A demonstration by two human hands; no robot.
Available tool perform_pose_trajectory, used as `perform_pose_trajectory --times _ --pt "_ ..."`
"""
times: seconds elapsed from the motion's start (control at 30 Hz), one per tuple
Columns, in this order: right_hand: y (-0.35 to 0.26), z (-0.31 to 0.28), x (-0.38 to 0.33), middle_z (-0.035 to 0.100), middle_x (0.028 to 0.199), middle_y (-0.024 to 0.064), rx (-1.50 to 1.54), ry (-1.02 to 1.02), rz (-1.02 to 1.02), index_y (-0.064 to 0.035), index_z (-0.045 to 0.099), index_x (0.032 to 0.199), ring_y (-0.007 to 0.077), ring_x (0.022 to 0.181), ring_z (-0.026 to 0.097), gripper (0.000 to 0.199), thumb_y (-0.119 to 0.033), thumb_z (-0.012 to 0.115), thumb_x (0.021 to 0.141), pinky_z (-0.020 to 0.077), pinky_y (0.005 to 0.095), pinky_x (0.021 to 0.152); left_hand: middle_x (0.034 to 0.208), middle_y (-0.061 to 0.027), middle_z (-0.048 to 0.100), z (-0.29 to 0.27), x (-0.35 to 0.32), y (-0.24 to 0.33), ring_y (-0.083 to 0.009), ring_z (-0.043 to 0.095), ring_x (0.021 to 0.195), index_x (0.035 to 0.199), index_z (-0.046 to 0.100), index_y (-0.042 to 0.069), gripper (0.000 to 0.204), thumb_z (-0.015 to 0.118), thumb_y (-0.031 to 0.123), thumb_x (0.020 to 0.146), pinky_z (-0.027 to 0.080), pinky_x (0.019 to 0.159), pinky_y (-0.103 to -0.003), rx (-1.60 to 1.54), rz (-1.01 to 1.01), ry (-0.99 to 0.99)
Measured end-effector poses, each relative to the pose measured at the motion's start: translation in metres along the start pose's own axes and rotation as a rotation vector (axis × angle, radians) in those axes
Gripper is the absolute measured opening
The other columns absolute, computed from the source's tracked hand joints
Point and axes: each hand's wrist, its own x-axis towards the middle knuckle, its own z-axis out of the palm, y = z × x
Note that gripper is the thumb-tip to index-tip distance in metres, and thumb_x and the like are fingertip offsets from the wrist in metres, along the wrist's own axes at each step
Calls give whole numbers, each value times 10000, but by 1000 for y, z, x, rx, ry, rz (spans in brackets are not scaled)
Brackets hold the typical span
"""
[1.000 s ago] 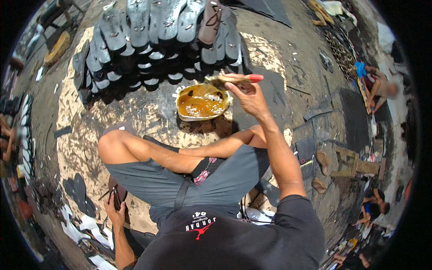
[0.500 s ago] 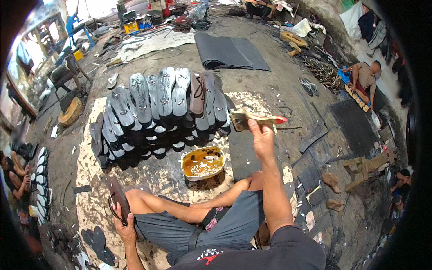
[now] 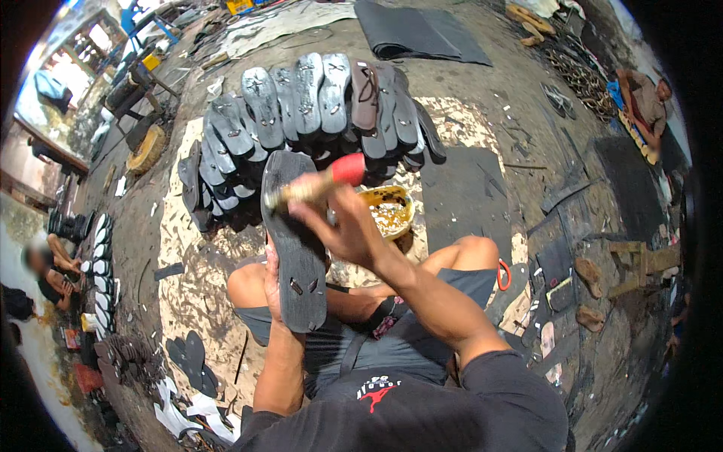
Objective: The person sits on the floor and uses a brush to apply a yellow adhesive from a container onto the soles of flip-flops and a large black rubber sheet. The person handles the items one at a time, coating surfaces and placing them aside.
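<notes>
My left hand (image 3: 273, 290) grips a dark flip-flop (image 3: 301, 248) from below its left edge, holding it upright over my lap with the underside towards me. Strap plugs show near its heel end. My right hand (image 3: 350, 230) is closed round a brush (image 3: 348, 170) with a red handle end, blurred by motion. The bristle end meets the upper part of the sole, as far as the blur shows. Behind my right hand, a yellowish bowl (image 3: 411, 209) of amber liquid with pale flecks is partly hidden.
Stacked flip-flops (image 3: 309, 98) stand in a curved row beyond my hands. A folded black sheet (image 3: 422, 34) lies farther back. Another person (image 3: 644, 109) sits at the far right, and one more (image 3: 56, 275) at the left beside a row of soles (image 3: 102, 271).
My left hand has brought the flip-flop up from beside my left knee and turned its underside to me. My right hand has swung the brush leftward onto it. The view has shifted.
</notes>
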Motion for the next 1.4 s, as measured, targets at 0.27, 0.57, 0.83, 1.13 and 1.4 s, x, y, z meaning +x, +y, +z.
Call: perform_pose_trajectory --times 0.27,0.57,0.83,1.13,1.4 --pt "2 -35 16 697 1024 127 68 96 279 -28 645 1127 225 965 680 221 -174 683 965 516 364 872 1474 -128 503 -8 -9 -23 -293 535 1320 1617 242 212 569 424 350 1095 480 1090 -459 345 36 20" --pt "28 -41 -17 676 1128 41 122 95 476 -24 629 1217 111 1060 619 269 -181 677 1003 502 303 951 1552 -146 421 -47 -18 -4 -352 510 1345 1621 213 215 612 426 407 1080 501 1065 -494 239 -4 -106" --pt "11 -46 27 709 1058 140 -223 -130 56 -39 675 1157 289 947 693 278 -150 760 917 539 379 812 1479 -181 499 24 5 -15 -397 581 1244 1513 355 -27 701 409 513 1070 535 992 -536 62 18 -43" --pt "-66 -12 -99 722 1115 122 363 -254 502 -5 701 1134 231 1045 681 232 -52 747 912 505 368 956 1401 -223 533 3 77 8 -370 552 1211 1469 516 275 538 551 551 1008 535 950 -510 60 297 4" --pt "-23 0 -72 677 1041 108 -65 -213 75 -116 696 1124 319 918 642 262 -211 763 889 484 422 765 1386 -45 572 -30 84 3 -240 629 1117 1522 411 346 500 539 439 1048 574 912 -477 177 173 -169"
